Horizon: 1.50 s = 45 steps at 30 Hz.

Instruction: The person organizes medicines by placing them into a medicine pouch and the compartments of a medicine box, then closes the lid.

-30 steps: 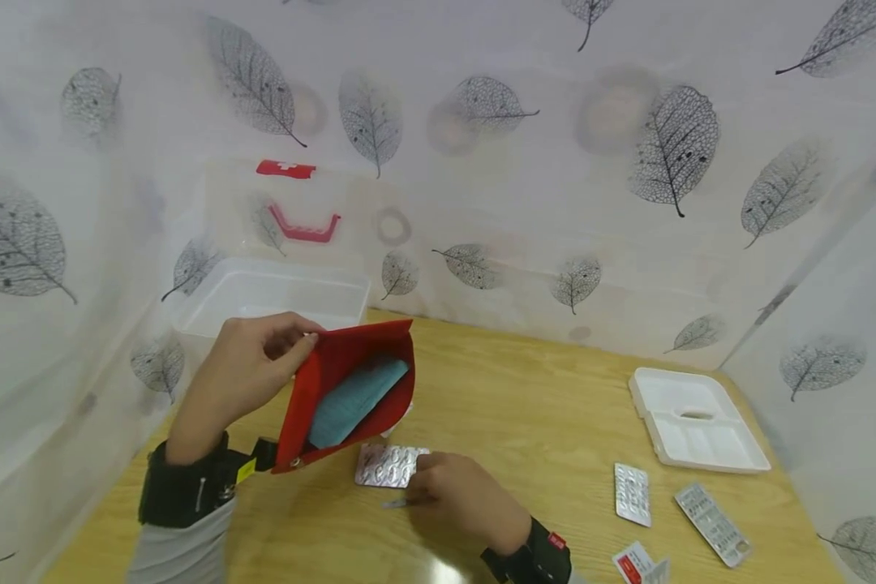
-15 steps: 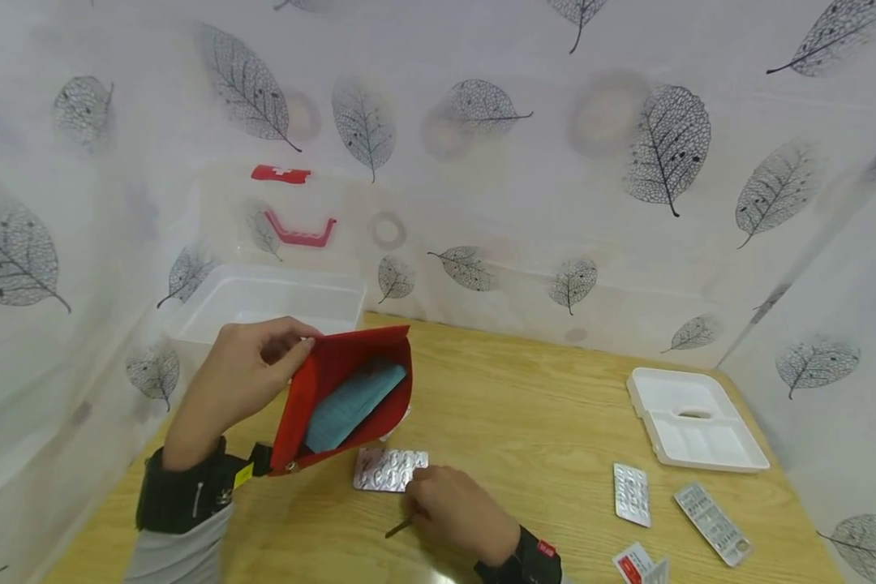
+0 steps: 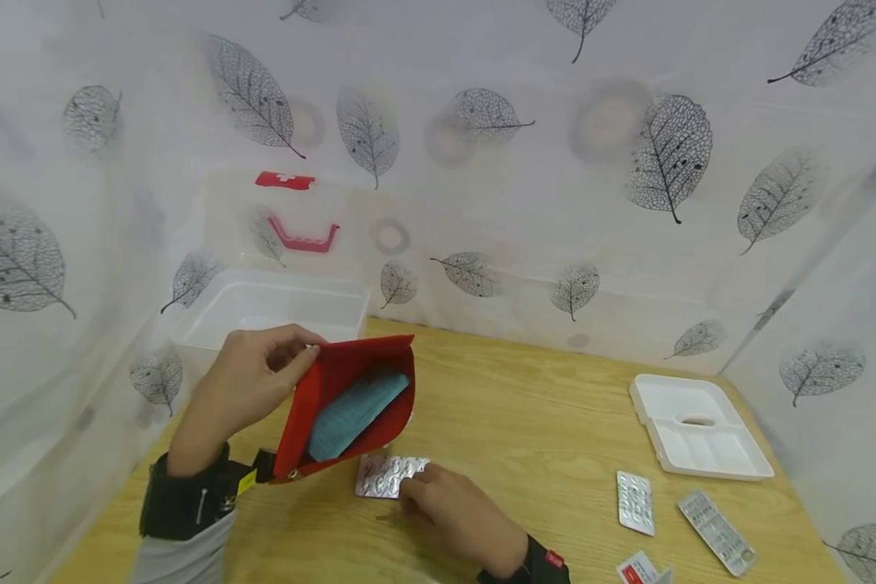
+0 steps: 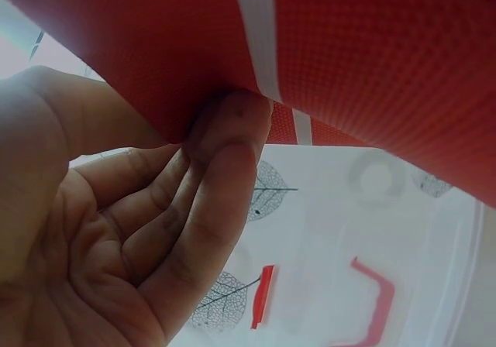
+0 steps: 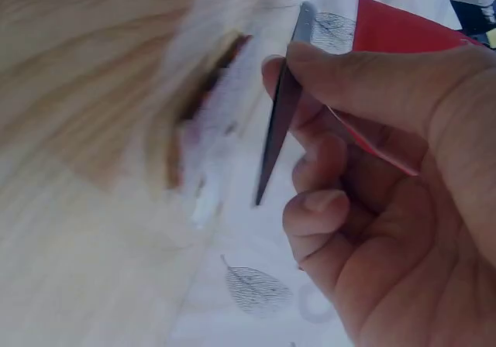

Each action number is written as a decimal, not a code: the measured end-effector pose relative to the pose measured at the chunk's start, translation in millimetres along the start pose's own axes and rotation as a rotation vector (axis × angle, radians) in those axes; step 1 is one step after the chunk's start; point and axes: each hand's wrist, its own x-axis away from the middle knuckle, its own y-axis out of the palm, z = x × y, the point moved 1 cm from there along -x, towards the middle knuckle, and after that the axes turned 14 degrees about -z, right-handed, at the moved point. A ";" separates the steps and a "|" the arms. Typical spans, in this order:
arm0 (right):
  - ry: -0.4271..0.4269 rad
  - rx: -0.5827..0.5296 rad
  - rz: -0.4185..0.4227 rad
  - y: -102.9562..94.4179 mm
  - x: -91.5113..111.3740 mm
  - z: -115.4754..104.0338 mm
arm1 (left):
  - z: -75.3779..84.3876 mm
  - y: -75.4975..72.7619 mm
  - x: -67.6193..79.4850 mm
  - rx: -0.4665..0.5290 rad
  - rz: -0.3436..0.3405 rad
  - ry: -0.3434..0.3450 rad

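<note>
My left hand (image 3: pixel 244 389) pinches the upper left edge of a red fabric pouch (image 3: pixel 302 418) between thumb and fingers. The pouch gapes toward me, tilted above the table, and a folded turquoise packet (image 3: pixel 354 414) lies inside. Seen from the left wrist, the fingertips curl over the red cloth beside a white stripe. Low over the table, my right hand (image 3: pixel 463 515) holds slim metal tweezers (image 5: pixel 283 118) between thumb and forefinger, other fingers loosely curled. Just beyond that hand lies a silver blister pack (image 3: pixel 383 477), its right end partly covered by the fingers.
Two more blister packs (image 3: pixel 635 503) (image 3: pixel 717 531) lie at the right, with a small red-and-white packet (image 3: pixel 637 569) nearer me. A white compartment tray (image 3: pixel 715 458) sits at the back right. Behind my left hand stands a clear plastic box (image 3: pixel 292 300), its lid with a red handle (image 3: pixel 302 242) raised.
The tweezers in my right hand have turned, their free end swinging down and then back leftward. The left hand keeps the pouch tilted in nearly the same place.
</note>
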 end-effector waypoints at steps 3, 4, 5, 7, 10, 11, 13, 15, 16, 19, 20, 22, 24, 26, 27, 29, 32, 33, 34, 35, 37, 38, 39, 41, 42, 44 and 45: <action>-0.013 -0.003 0.039 -8.0 1.6 -5.1 | -0.6 0.3 0.1 -0.002 -0.003 -0.001; -0.022 0.004 0.066 -11.9 2.6 -7.6 | -0.7 0.3 0.0 0.004 -0.005 0.001; -0.029 0.016 0.096 -16.6 3.4 -10.2 | -0.9 0.6 -0.3 0.005 -0.005 0.007; -0.040 0.031 0.165 -27.5 4.7 -15.0 | -0.8 1.4 -1.8 0.010 -0.009 0.019; -0.045 0.071 0.309 -45.4 4.0 -19.2 | -0.4 3.3 -4.9 0.010 -0.012 0.036; -0.047 0.083 0.355 -51.1 2.8 -19.7 | -0.3 3.9 -5.8 0.006 -0.012 0.039; -0.051 0.110 0.440 -60.4 -0.5 -19.7 | 0.2 4.6 -7.0 0.007 -0.015 0.039; -0.061 0.114 0.510 -67.1 -4.0 -19.6 | 0.7 5.3 -7.9 0.006 -0.021 0.038; -0.063 0.112 0.529 -69.5 -6.0 -19.7 | 1.3 5.5 -7.7 0.009 -0.023 0.039; -0.069 0.090 0.551 -73.1 -11.6 -19.9 | 3.0 5.7 -7.9 0.025 -0.034 0.042; -0.069 0.081 0.548 -73.4 -13.9 -19.9 | 3.5 5.7 -7.9 0.033 -0.039 0.043; -0.064 0.055 0.531 -72.7 -19.1 -19.8 | 4.2 5.9 -8.0 0.046 -0.051 0.044; -0.058 0.024 0.503 -70.8 -24.6 -19.1 | 4.2 6.6 -8.6 0.054 -0.064 0.047; -0.046 0.004 0.477 -67.9 -29.9 -17.7 | 3.8 7.7 -9.0 0.064 -0.076 0.051; -0.041 -0.006 0.468 -66.2 -32.3 -16.9 | 3.4 8.4 -9.2 0.068 -0.081 0.052; -0.033 -0.002 0.455 -62.7 -36.5 -15.3 | 2.5 10.0 -9.1 0.076 -0.089 0.050; -0.024 -0.006 0.436 -58.2 -40.5 -13.4 | 1.5 12.2 -8.5 0.083 -0.096 0.052; -0.021 -0.016 0.424 -57.2 -41.2 -13.0 | 1.5 12.6 -8.3 0.084 -0.097 0.054; -0.016 -0.023 0.409 -56.4 -41.7 -12.5 | 1.6 12.8 -8.0 0.084 -0.097 0.057; -0.012 -0.033 0.393 -55.9 -42.0 -12.0 | 1.8 13.0 -7.9 0.086 -0.098 0.060; -0.004 -0.064 0.362 -55.7 -42.1 -10.8 | 2.2 12.8 -8.0 0.084 -0.097 0.065; -0.003 -0.074 0.354 -55.8 -42.1 -10.0 | 2.5 12.5 -8.3 0.084 -0.097 0.067; -0.003 -0.084 0.350 -56.1 -41.9 -9.0 | 2.9 12.2 -8.5 0.082 -0.096 0.070; -0.003 -0.093 0.358 -57.1 -41.0 -7.1 | 2.9 11.7 -9.3 0.080 -0.095 0.071; -0.004 -0.098 0.368 -57.7 -40.5 -6.1 | 2.8 11.5 -9.5 0.077 -0.093 0.071; 0.002 -0.098 0.399 -59.3 -38.6 -4.3 | 2.3 11.2 -9.6 0.071 -0.090 0.071; 0.006 -0.092 0.417 -60.3 -37.4 -3.6 | 2.0 11.2 -9.6 0.068 -0.088 0.070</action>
